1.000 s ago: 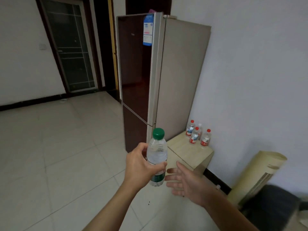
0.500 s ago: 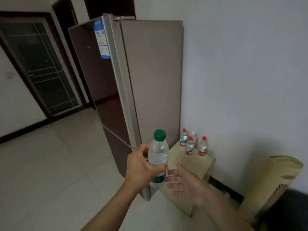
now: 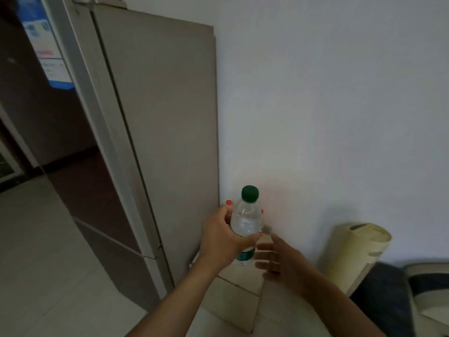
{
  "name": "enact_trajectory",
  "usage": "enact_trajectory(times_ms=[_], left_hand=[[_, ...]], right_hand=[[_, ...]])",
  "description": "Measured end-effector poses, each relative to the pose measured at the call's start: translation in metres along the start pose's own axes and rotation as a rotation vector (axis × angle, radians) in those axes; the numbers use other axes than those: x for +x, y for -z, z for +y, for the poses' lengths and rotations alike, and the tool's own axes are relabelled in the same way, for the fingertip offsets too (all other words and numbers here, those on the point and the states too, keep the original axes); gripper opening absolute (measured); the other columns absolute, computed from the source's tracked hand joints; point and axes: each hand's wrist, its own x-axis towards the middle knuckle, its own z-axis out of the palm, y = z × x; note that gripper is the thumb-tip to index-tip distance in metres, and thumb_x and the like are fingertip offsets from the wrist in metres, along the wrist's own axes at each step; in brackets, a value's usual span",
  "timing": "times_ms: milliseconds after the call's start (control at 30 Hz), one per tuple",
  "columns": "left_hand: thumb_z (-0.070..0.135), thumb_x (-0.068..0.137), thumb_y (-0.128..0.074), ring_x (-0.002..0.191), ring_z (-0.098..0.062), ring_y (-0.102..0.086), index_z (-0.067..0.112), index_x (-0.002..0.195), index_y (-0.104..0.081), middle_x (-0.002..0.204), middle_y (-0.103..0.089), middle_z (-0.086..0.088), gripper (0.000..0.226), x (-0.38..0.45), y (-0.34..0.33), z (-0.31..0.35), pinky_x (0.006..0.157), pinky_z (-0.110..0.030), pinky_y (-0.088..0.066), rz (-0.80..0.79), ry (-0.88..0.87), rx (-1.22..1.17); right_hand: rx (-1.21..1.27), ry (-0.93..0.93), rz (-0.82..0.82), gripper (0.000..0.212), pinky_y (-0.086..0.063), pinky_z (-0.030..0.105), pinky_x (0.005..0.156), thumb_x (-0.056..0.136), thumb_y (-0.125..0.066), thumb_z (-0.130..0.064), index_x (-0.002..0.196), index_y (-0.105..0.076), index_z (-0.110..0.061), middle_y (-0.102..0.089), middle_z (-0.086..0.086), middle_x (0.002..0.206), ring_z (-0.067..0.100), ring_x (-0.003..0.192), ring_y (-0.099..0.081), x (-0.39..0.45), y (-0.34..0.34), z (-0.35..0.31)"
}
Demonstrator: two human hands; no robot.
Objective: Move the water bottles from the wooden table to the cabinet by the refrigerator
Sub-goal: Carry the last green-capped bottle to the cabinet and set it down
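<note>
My left hand [image 3: 222, 240] grips a clear water bottle [image 3: 246, 221] with a green cap and green label, upright, above the low pale cabinet [image 3: 239, 279] beside the refrigerator [image 3: 155, 132]. My right hand [image 3: 279, 260] hovers open just right of the bottle, palm toward it, touching nothing. Red caps of bottles [image 3: 228, 202] standing on the cabinet peek out behind the held bottle; their bodies are mostly hidden.
A cream tower fan [image 3: 352, 255] stands right of the cabinet against the white wall. A dark cushion and seat [image 3: 386, 302] fill the lower right. Tiled floor [image 3: 36, 263] spreads to the left of the refrigerator.
I have moved closer to the cabinet and refrigerator. The held bottle now covers the red-capped bottles that stood in plain view before. Both hands keep the same pose.
</note>
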Motion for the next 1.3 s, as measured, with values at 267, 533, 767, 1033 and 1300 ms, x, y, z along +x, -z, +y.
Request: enact_trajectory(times_ms=[267, 533, 767, 1033, 1300], left_hand=[[0.048, 0.054, -0.088, 0.08, 0.0, -0.066, 0.024, 0.102, -0.06, 0.091, -0.069, 0.01, 0.061, 0.081, 0.022, -0.044, 0.067, -0.016, -0.057, -0.06, -0.071, -0.123], [0.061, 0.049, -0.081, 0.08, -0.006, -0.069, 0.026, 0.102, -0.061, 0.092, -0.07, 0.011, 0.066, 0.119, 0.001, -0.082, 0.07, -0.029, -0.061, -0.148, -0.017, -0.146], [0.046, 0.054, -0.087, 0.079, -0.004, -0.067, 0.024, 0.101, -0.06, 0.09, -0.068, 0.01, 0.059, 0.175, -0.018, -0.088, 0.069, -0.022, -0.059, -0.163, 0.008, -0.061], [0.022, 0.054, -0.094, 0.079, -0.004, -0.068, 0.022, 0.097, -0.061, 0.089, -0.069, 0.007, 0.054, 0.238, -0.042, -0.099, 0.068, -0.021, -0.059, -0.132, 0.093, -0.002], [0.03, 0.054, -0.091, 0.082, -0.008, -0.069, 0.027, 0.101, -0.06, 0.092, -0.069, 0.007, 0.056, 0.277, -0.068, -0.131, 0.069, -0.024, -0.059, -0.241, 0.073, -0.033]], right_hand=[[0.085, 0.023, 0.125, 0.055, -0.047, 0.047, 0.099, 0.095, -0.041, -0.058, 0.115, -0.064, -0.012, -0.071, 0.012, 0.113, 0.032, 0.11, -0.063, 0.045, -0.029, -0.03], [0.115, -0.088, 0.214, 0.056, -0.048, 0.048, 0.098, 0.099, -0.035, -0.056, 0.115, -0.065, -0.011, -0.072, 0.013, 0.11, 0.032, 0.108, -0.063, 0.093, -0.031, -0.032], [0.051, -0.031, 0.156, 0.055, -0.049, 0.046, 0.098, 0.096, -0.035, -0.061, 0.114, -0.064, -0.019, -0.071, 0.005, 0.112, 0.026, 0.107, -0.064, 0.151, -0.013, -0.055], [-0.034, 0.012, 0.124, 0.049, -0.05, 0.038, 0.089, 0.099, -0.031, -0.055, 0.113, -0.061, -0.019, -0.069, 0.005, 0.11, 0.021, 0.103, -0.065, 0.216, 0.0, -0.086], [-0.037, -0.038, 0.223, 0.051, -0.051, 0.036, 0.086, 0.096, -0.034, -0.06, 0.111, -0.063, -0.021, -0.069, 0.003, 0.109, 0.02, 0.101, -0.065, 0.25, 0.007, -0.096]])
